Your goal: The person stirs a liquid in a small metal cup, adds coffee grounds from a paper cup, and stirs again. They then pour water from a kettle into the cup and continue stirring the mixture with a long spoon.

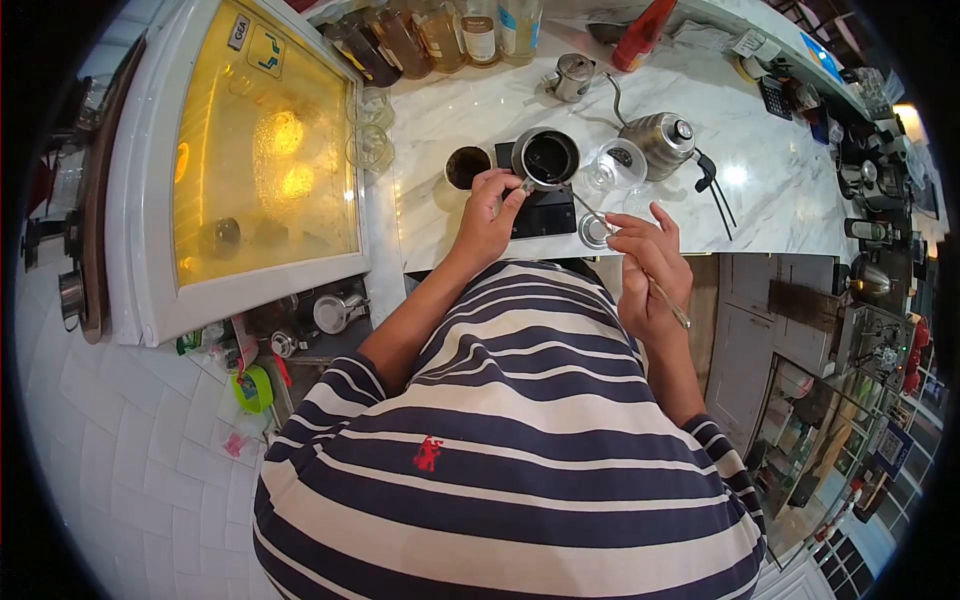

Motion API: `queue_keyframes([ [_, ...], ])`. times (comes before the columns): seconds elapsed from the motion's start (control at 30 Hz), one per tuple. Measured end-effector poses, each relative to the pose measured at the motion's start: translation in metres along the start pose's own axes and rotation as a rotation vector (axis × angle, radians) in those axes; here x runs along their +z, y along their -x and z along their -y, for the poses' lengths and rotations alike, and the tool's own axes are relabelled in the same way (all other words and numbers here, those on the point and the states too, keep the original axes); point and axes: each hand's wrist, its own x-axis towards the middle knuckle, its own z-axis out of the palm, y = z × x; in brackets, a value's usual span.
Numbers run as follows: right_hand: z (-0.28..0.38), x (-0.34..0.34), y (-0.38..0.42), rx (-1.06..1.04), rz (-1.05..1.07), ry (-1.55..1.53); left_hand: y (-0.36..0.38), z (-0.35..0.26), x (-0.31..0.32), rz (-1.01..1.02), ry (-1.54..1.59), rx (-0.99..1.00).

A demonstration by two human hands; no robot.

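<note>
My left hand (488, 222) grips the handle of a metal cup (546, 158) with dark contents, held over a black scale (545, 216) on the marble counter. In my right hand (650, 268) is a long thin metal spoon (664, 300), its other end slanting up toward the cup. Left of the cup stands another cup (467, 168) with dark contents. A clear plastic cup (618, 166) stands just to the right, with a small round metal item (594, 232) below it.
A gooseneck kettle (660, 142) stands right of the cups, a metal pitcher (573, 78) behind them. Several bottles (435, 35) line the back left, near stacked glasses (371, 148). A yellow-lit glass-topped appliance (270, 160) borders the counter's left. A red bottle (642, 38) lies at the back.
</note>
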Motion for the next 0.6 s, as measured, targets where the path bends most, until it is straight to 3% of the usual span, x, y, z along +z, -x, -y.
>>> queue_keyframes([
  [0.6, -0.0054, -0.0052, -0.0032, 0.025, 0.02, -0.038, -0.0025, -0.0004, -0.0033, 0.001, 0.012, 0.011],
])
